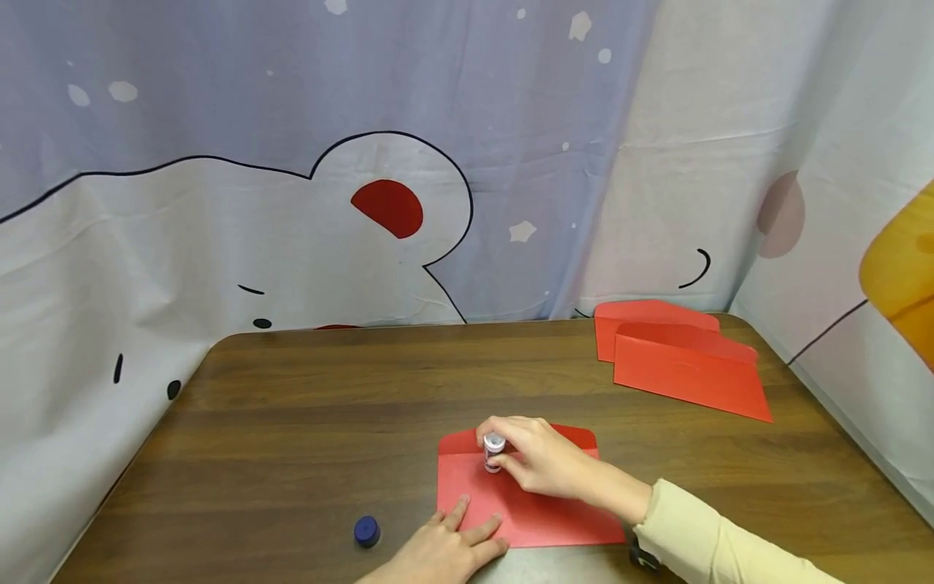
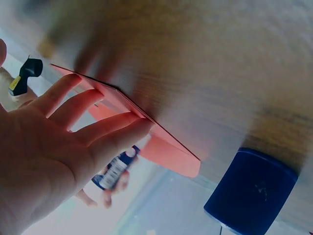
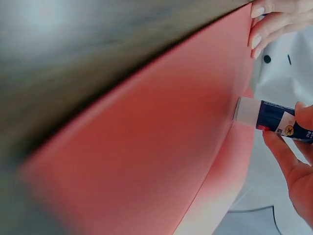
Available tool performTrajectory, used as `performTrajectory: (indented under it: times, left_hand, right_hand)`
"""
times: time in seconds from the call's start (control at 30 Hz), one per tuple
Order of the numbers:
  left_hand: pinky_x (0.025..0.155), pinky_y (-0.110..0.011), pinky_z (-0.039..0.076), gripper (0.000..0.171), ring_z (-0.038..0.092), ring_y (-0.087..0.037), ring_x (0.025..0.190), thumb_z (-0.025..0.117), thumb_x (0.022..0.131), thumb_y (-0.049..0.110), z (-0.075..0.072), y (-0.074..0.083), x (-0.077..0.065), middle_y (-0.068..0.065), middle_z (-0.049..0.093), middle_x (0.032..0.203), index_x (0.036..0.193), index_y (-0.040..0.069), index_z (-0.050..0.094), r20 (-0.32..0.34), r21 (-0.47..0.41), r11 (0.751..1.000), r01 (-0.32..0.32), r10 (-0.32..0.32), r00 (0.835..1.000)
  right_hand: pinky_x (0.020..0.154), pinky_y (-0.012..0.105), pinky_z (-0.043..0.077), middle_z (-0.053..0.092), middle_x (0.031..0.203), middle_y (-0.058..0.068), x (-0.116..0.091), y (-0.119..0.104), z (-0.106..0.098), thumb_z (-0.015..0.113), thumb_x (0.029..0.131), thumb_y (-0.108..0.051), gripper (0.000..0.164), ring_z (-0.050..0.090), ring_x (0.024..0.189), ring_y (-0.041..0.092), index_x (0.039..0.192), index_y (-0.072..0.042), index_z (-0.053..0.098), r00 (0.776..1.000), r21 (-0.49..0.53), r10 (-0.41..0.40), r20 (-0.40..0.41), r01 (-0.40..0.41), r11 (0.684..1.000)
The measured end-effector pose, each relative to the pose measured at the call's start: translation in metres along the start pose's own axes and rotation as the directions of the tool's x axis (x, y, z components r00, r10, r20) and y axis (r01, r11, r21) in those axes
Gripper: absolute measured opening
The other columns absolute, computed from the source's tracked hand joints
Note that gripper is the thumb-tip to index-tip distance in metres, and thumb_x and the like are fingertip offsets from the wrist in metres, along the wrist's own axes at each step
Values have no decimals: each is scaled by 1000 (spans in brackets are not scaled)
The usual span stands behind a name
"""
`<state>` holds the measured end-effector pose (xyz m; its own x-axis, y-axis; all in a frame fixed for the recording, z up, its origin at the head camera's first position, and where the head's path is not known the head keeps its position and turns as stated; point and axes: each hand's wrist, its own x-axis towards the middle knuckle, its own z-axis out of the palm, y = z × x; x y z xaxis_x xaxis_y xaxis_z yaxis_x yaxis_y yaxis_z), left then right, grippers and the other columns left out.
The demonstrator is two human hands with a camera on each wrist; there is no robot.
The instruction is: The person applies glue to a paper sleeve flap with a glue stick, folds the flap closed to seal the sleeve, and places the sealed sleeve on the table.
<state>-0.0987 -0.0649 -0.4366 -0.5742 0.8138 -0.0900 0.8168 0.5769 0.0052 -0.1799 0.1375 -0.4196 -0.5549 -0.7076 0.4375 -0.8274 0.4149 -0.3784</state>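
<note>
"Envelope [image 1: 554, 523], red: where do you see it?"

"By the near edge of the table [image 1: 277, 430], about midway along, its long axis following that edge and its flap [image 1: 580, 438] toward the back edge. Two more red envelopes [image 1: 693, 369] lie near the back right corner."

"And the glue stick [image 3: 270, 117]?"

"Nearly upright, white end touching the paper close to where the flap begins. The right hand [image 1: 550, 462] pinches it in thumb and fingers; from the left hand [image 1: 448, 547], it's toward the back edge."

"Is the left gripping anything?"

"No, its fingers spread over the envelope's near left corner. A blue cap [image 1: 367, 531] sits beside, toward the table's left edge."

"Any brand?"

"None I can read. The label [image 3: 285, 122] has a round yellow emblem [image 3: 289, 130] with a dark mark; its print is too small."
</note>
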Motion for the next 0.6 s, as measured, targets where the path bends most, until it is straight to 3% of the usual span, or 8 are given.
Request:
performTrajectory:
  times: [0.37, 0.6]
  left_hand:
    - [83, -42, 55, 56, 54, -41, 124, 56, 86, 60, -2, -1, 1, 5, 54, 141, 133, 31, 57, 36, -24, 1000, -4, 5, 999]
    - [82, -41, 56, 54, 55, -42, 121, 56, 86, 59, -1, 0, -2, 3, 55, 140, 132, 30, 58, -2, 3, 1000, -23, 23, 1000]
  right_hand:
    - [79, 17, 49, 63, 85, -9, 35, -12, 23, 70, 86, -11, 23, 59, 81, 4, 105, -15, 56, 998, 17, -54, 32, 54, 998]
    - [80, 16, 49, 62, 84, -8, 45, -17, 33, 71, 85, -11, 24, 59, 81, 3, 104, -15, 56, 996, 7, -82, 20, 82, 997]
